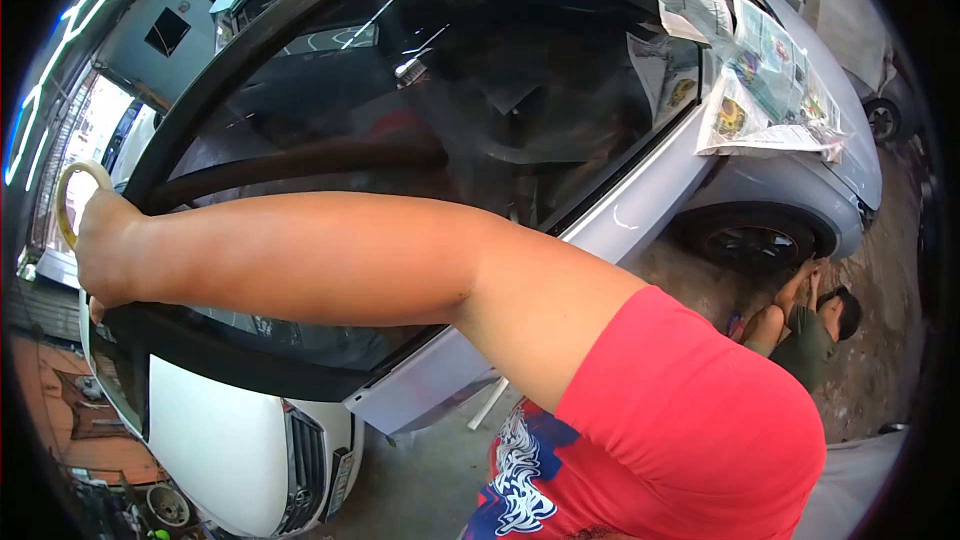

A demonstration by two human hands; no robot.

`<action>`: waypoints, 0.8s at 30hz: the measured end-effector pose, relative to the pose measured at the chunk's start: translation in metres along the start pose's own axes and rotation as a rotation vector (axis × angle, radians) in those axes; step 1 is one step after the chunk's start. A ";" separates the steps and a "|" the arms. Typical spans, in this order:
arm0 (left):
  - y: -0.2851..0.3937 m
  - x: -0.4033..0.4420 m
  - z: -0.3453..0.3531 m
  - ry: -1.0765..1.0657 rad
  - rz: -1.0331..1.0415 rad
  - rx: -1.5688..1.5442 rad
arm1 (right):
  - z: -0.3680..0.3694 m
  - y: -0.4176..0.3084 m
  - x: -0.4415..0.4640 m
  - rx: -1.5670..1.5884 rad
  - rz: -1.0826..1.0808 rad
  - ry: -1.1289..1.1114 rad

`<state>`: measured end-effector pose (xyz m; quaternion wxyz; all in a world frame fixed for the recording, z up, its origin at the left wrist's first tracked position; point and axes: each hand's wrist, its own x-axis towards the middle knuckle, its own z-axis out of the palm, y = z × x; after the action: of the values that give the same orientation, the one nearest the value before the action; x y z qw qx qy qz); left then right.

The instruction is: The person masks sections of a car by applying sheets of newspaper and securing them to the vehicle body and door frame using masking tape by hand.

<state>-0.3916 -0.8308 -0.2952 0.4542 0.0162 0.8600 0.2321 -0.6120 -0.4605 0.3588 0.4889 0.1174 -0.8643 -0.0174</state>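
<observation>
A car door (650, 190) with a dark window (420, 140) and a black frame fills the middle of the head view. Across it stretches my right arm, in a short red sleeve. At the far left, my right hand (107, 245) is at the top edge of the door frame, closed around a roll of tape (63, 202). The pale yellow ring stands up beyond the back of the hand. Most fingers are hidden behind the hand, so their exact grip does not show. My left hand is out of view.
Newspaper sheets (775, 90) cover the area around the side mirror and front fender. A co-worker (810, 340) crouches beside the front wheel (755, 240) at the right. A white car (220, 440) stands at the lower left, near assorted items on the floor.
</observation>
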 end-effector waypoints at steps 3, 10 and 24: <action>-0.001 -0.003 -0.007 -0.003 -0.021 -0.011 | -0.010 0.000 0.010 0.034 0.001 -0.182; -0.019 0.023 -0.026 -0.022 -0.023 -0.009 | -0.028 0.010 0.005 -0.179 -0.008 -0.249; -0.088 0.138 -0.151 -0.002 0.072 -0.065 | -0.034 -0.011 -0.002 -0.007 0.329 -0.343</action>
<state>-0.5756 -0.9346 -0.3662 0.4466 0.0325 0.8504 0.2761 -0.5801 -0.4676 0.3729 0.3315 -0.0315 -0.9421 0.0401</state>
